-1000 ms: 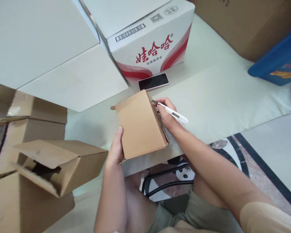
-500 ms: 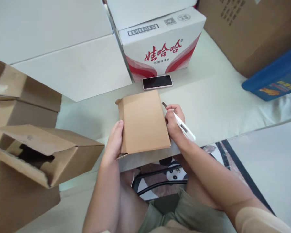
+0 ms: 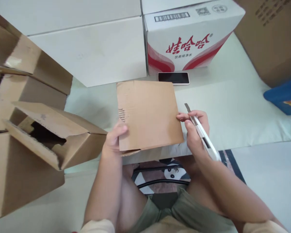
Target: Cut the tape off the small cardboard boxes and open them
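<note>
matt cardboard box (image 3: 147, 113), white plastic knife (image 3: 203, 136)

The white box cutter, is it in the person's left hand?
No, the right hand holds the box cutter, while the left hand grips the cardboard box.

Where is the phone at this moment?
In the head view, the phone lies on the table, upper centre, between the red-and-white carton and the brown box.

This looks like a room in a home, crowded with cartons. Cardboard boxes (image 3: 26, 136) and a water carton (image 3: 191, 35) surround a low table (image 3: 232, 106). A panda rug (image 3: 171, 170) lies below.
</note>
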`<state>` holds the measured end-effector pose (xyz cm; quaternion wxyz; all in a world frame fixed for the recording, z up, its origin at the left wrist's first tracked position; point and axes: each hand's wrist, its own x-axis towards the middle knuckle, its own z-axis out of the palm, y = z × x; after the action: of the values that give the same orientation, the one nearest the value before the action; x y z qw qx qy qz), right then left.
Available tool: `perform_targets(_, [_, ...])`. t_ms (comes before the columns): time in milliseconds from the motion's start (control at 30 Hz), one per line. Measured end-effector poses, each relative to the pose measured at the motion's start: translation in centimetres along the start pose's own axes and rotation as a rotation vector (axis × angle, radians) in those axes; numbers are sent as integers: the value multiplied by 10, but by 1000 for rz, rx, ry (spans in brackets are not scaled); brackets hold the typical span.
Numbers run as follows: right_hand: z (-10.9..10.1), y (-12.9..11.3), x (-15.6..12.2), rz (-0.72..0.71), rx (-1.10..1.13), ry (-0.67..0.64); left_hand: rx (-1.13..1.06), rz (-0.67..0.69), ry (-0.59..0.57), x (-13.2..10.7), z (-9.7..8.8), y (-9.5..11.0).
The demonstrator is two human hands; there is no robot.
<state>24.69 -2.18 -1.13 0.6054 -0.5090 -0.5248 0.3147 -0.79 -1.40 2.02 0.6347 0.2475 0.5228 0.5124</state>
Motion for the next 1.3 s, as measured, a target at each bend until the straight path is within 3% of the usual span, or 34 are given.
perform_targets(167, [-14,8,-9,-64,-125,-139,35,33,21,9,10,-4])
perform_targets(467, [-12,24,-1,75,-46,-192,55,166,122,24,13,-10])
perform_targets(667, [-13,31,6,108,-168,-173,116,320,100,29,9,-17])
perform_targets(867, [-17,22,13,44,-488,-238,220,317,125,35,0,-19])
perform_targets(1000, [-16,21,15,19,-575,-237,241,289,91,39,-6,-21])
perform_targets(1167, [-15,22,10,12,-477,-221,196,262,66,38,-6,-20])
perform_targets(1300, [-14,26,9,-26,-308,-129,114,254,73,33,-2,-14])
